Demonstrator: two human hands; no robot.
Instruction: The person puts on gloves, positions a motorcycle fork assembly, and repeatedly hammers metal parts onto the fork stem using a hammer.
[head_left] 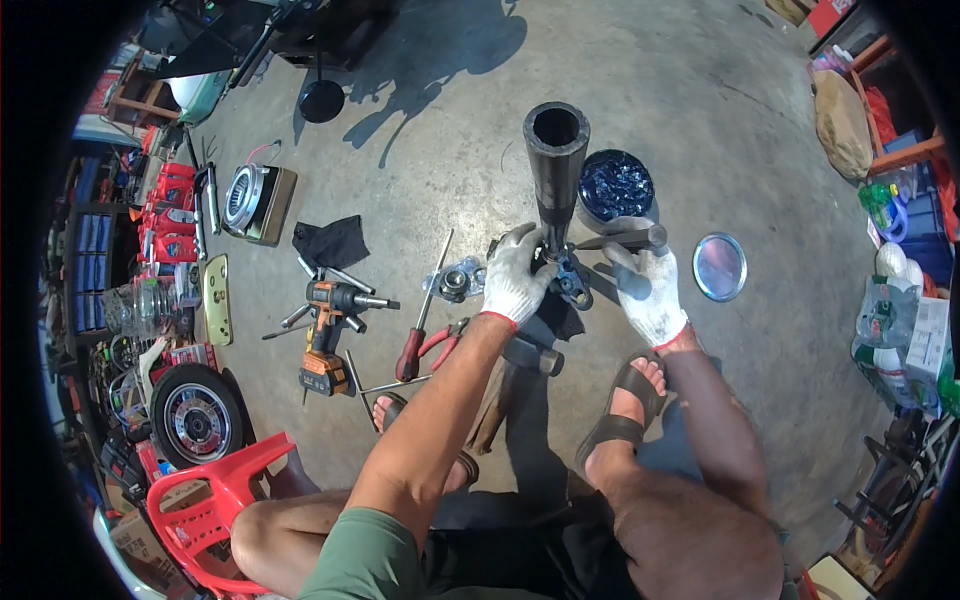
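We had one dark tube [557, 180] upright over the floor [790, 330], well inside its edges, open end up. Our left hand [515, 278] half curled at its foot, gripping or not we couldn't tell; our right hand [648, 290] closed its fingers around one tapered tool [645, 238], tip pointing left.

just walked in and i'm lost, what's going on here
Someone's white-gloved left hand is at the lower end of an upright metal tube; the white-gloved right hand holds a pointed metal rod toward it. An open tub of dark paste sits beyond the right hand. A cordless driver, screwdriver and pliers lie to the left.
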